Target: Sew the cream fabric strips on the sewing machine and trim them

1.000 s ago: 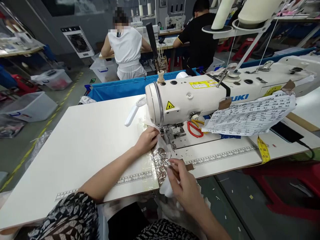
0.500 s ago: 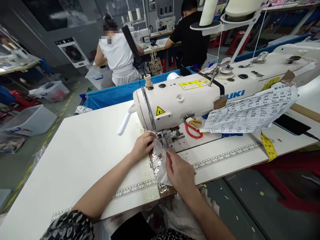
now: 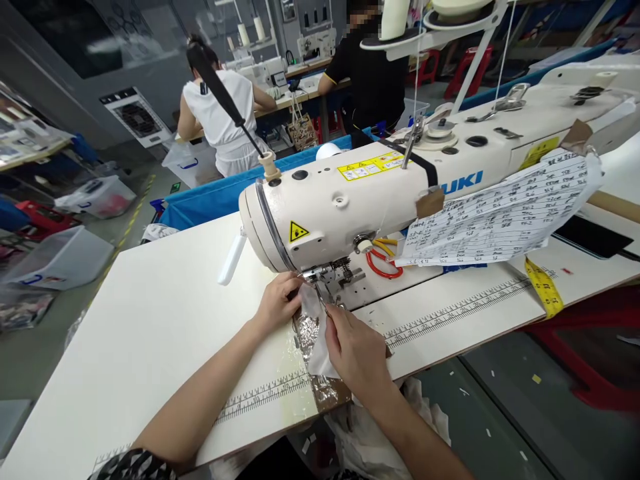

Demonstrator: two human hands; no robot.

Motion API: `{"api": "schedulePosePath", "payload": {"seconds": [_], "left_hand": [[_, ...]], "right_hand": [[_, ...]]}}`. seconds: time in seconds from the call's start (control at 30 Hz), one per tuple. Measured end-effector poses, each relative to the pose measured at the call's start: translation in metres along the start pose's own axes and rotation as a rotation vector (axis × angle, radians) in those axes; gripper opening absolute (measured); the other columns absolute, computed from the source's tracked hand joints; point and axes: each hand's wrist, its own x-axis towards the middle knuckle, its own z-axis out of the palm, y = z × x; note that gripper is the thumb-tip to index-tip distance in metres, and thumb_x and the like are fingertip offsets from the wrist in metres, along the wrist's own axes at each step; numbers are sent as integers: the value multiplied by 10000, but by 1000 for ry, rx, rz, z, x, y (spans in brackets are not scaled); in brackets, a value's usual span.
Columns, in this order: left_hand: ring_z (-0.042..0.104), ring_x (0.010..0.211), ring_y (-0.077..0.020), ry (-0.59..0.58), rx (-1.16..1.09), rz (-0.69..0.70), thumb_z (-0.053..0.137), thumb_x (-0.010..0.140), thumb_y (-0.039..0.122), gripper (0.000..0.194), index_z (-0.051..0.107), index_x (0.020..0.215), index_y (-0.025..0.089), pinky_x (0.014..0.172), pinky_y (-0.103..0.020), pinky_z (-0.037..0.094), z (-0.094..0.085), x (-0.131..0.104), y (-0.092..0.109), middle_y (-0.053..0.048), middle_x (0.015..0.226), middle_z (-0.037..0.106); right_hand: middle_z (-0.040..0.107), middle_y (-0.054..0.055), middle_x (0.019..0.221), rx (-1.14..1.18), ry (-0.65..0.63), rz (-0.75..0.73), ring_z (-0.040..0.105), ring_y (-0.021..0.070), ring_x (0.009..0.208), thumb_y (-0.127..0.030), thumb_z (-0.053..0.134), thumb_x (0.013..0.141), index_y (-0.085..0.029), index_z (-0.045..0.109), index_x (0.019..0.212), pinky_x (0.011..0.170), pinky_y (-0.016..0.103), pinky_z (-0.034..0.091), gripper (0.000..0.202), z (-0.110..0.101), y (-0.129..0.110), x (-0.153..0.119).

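A cream sewing machine [image 3: 320, 200] stands on the white table. Close beside its presser foot, my left hand [image 3: 278, 301] pinches the upper edge of a piece of thin white fabric [image 3: 320, 357]. The fabric hangs toward me over a strip of shiny clear tape [image 3: 306, 327]. In my right hand [image 3: 356, 347], closed on the fabric's right side, is a slim pointed metal tool [image 3: 321, 301], its tip toward the presser foot. Whether it is tweezers or an awl I cannot tell. The needle is hidden by the machine head.
Red-handled scissors [image 3: 384, 267] lie behind the needle area. Handwritten sheets [image 3: 500, 213] hang off the machine, near a phone [image 3: 593, 235] and a yellow tape measure [image 3: 545, 290]. A printed ruler [image 3: 450, 313] runs along the front edge. Two people sit at machines beyond a blue cloth trough [image 3: 200, 208].
The view has shifted slightly, so the machine sits a little farther left in it. Both hands keep their places at the presser foot, still holding the fabric and the tool.
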Motion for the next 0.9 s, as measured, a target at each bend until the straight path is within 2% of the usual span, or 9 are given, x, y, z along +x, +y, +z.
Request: {"api": "schedulePosePath", "payload": {"seconds": [0.3, 0.6, 0.9], "left_hand": [[669, 858, -196, -8, 44, -60, 519, 899, 226, 112, 622, 865, 198, 729, -317, 536, 4, -4, -5, -73, 919, 707], [637, 861, -218, -43, 142, 33, 505, 846, 146, 161, 584, 979, 192, 731, -340, 528, 8, -4, -9, -79, 910, 677], [622, 862, -230, -51, 157, -46, 505, 804, 122, 214, 586, 985, 202, 745, -365, 531, 10, -4, -5, -72, 893, 660]], "right_hand": [[736, 72, 853, 0, -21, 11, 677, 168, 693, -189, 394, 971, -147, 652, 1108, 579, 265, 460, 295, 2, 1, -1], [731, 70, 829, -18, 6, -11, 671, 173, 685, -181, 388, 983, -146, 647, 1107, 573, 272, 446, 290, 4, 2, -1], [744, 68, 850, -50, 23, -36, 677, 177, 672, -186, 384, 982, -158, 635, 1121, 553, 290, 463, 288, 5, 2, -2]]}}
